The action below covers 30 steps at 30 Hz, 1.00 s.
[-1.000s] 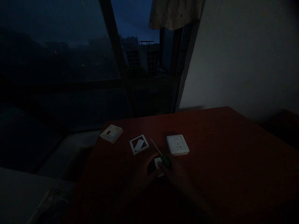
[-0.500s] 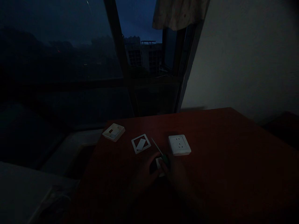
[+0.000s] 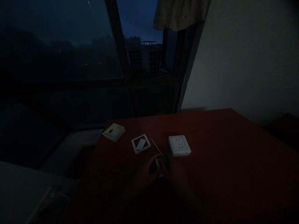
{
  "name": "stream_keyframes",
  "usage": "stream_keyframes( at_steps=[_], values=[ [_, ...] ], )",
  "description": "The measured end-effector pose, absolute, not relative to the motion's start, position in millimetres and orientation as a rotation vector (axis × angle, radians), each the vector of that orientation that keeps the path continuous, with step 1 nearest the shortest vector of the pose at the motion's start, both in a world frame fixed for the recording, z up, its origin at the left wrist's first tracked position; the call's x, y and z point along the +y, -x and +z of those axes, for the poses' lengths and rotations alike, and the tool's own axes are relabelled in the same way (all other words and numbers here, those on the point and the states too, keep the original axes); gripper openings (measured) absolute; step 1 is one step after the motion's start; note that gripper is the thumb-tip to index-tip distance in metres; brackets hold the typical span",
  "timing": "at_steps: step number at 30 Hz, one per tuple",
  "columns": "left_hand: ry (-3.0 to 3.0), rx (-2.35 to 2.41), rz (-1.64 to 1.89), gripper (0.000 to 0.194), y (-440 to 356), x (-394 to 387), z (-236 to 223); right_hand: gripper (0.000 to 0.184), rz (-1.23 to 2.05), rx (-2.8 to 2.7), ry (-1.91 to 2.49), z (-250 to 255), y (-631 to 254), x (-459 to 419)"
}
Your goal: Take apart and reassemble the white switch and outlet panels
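Near the table's middle, my left hand (image 3: 146,170) is closed on the left side of a small white switch piece (image 3: 159,165), much of it hidden by fingers. My right hand (image 3: 175,174) grips a screwdriver (image 3: 164,159) with a green handle, its thin shaft pointing away and to the left. The right thumb also presses on the white piece. Beyond my hands lies a white square frame (image 3: 133,146) with a loose rectangular white plate (image 3: 140,144) resting across its opening. Just right of the screwdriver sits a white wall socket (image 3: 179,145) on its box.
A white mounting box (image 3: 114,132) lies at the far left corner of the reddish-brown table (image 3: 210,130). Behind the table is a dark-framed window (image 3: 125,71) with a short curtain (image 3: 181,14). A pale wall (image 3: 243,62) stands at the right. The room is very dim.
Almost nothing differs. Both hands keep their hold on the white piece and the screwdriver, with only a very slight shift of the view.
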<state>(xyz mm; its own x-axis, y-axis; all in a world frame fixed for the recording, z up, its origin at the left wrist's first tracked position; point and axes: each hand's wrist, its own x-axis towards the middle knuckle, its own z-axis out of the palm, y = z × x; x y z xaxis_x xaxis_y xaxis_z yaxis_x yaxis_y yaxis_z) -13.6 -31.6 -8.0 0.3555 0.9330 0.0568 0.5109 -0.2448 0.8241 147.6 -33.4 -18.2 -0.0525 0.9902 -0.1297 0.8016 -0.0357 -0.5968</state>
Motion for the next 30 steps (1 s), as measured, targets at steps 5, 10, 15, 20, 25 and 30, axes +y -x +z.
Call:
stream_keyframes(
  at_steps=[5, 10, 15, 20, 25, 30],
  values=[
    [-2.039, 1.594, 0.780, 0.029, 39.7, -5.7, 2.3, 0.037, 0.782, -1.870, 1.856, -18.2, -147.8, -36.0],
    [-2.286, 1.661, 0.533, 0.044, 62.0, 26.2, 10.4, 0.037, 0.798, -1.845, 1.869, -20.0, -149.1, -36.9],
    [-2.280, 1.623, 0.488, 0.042, 63.5, 42.9, 9.2, 0.035, 0.842, -1.813, 1.819, -21.4, -150.7, -37.9],
    [-2.269, 1.556, 0.519, 0.031, 62.4, 43.9, 12.1, 0.033, 0.851, -1.799, 1.800, -17.9, -150.8, -38.6],
    [-2.259, 1.533, 0.512, 0.034, 58.6, 39.1, 18.0, 0.032, 0.844, -1.787, 1.839, -19.8, -149.7, -38.3],
    [-2.237, 1.507, 0.502, 0.030, 53.6, 37.4, 21.3, 0.031, 0.843, -1.787, 1.826, -21.6, -149.5, -38.0]
  ],
)
